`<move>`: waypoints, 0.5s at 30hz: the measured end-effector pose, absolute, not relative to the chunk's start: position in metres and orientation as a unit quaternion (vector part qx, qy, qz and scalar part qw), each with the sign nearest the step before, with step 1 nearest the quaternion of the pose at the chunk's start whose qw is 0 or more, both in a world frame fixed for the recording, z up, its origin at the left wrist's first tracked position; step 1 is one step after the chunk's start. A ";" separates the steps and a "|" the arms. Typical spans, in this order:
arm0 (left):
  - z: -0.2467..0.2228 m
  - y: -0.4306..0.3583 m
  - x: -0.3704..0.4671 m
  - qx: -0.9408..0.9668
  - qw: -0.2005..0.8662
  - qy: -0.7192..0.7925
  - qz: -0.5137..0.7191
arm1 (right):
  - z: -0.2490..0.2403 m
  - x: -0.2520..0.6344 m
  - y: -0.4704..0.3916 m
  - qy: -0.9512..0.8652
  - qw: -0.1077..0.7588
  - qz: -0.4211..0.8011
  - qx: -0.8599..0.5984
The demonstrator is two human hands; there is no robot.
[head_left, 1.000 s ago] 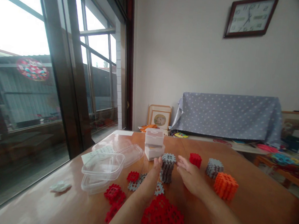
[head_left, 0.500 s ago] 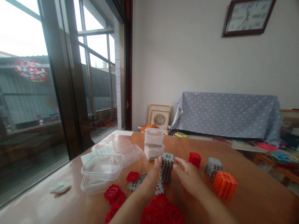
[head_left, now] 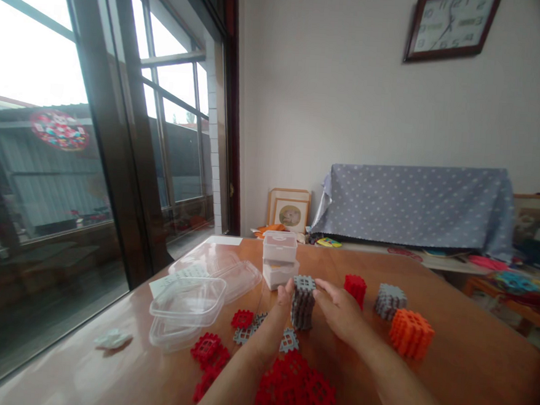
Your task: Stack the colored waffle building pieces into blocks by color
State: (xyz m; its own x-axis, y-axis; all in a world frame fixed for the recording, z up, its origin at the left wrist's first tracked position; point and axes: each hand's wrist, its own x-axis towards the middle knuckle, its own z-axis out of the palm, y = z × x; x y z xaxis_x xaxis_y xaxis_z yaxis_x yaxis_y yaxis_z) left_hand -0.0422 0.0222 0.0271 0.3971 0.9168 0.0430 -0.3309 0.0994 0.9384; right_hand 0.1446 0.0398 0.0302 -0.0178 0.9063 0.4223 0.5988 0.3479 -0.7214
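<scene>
A tall stack of grey square pieces (head_left: 303,306) stands upright on the wooden table between my two hands. My left hand (head_left: 281,308) is at its left side, fingertips by the upper edge. On the other side, my right hand (head_left: 336,307) has its fingers stretched out, the tips touching or nearly touching the stack's top right. Loose red pieces (head_left: 291,389) lie in a pile near my forearms, with grey pieces (head_left: 245,334) and a red piece (head_left: 242,318) further left. Other stacks stand to the right: red (head_left: 355,290), grey (head_left: 390,301) and orange (head_left: 412,333).
Two small clear boxes (head_left: 279,249) are stacked behind the hands. Clear containers (head_left: 186,301) and lids lie on the left over a printed sheet. A crumpled wrapper (head_left: 112,338) rests near the table's (head_left: 480,365) left edge.
The fingers of my right hand have straightened a little beside the grey stack. The whole view has shifted slightly, and the stack remains between my hands.
</scene>
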 end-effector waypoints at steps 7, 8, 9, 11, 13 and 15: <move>0.022 0.023 -0.067 0.569 0.472 0.481 0.471 | 0.034 0.142 0.007 -0.676 0.475 0.156 -0.542; 0.021 0.024 -0.073 0.592 0.428 0.517 0.446 | 0.034 0.141 -0.001 -0.682 0.467 0.167 -0.538; 0.021 0.026 -0.078 0.622 0.385 0.541 0.415 | 0.033 0.140 -0.009 -0.690 0.452 0.184 -0.534; 0.021 0.025 -0.088 0.692 0.296 0.560 0.345 | 0.028 0.137 -0.023 -0.700 0.422 0.225 -0.530; 0.022 0.021 -0.093 0.756 0.212 0.552 0.281 | 0.021 0.132 -0.033 -0.700 0.401 0.261 -0.531; 0.023 0.015 -0.093 0.801 0.157 0.531 0.228 | 0.015 0.127 -0.040 -0.697 0.394 0.280 -0.530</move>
State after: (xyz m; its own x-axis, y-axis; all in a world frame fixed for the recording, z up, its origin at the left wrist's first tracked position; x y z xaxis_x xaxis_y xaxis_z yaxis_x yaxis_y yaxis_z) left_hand -0.0935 0.0154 0.0227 0.3323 0.9222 0.1978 0.7793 -0.3865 0.4932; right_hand 0.1267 -0.0396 0.0145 -0.1276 0.9592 0.2524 0.5168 0.2814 -0.8085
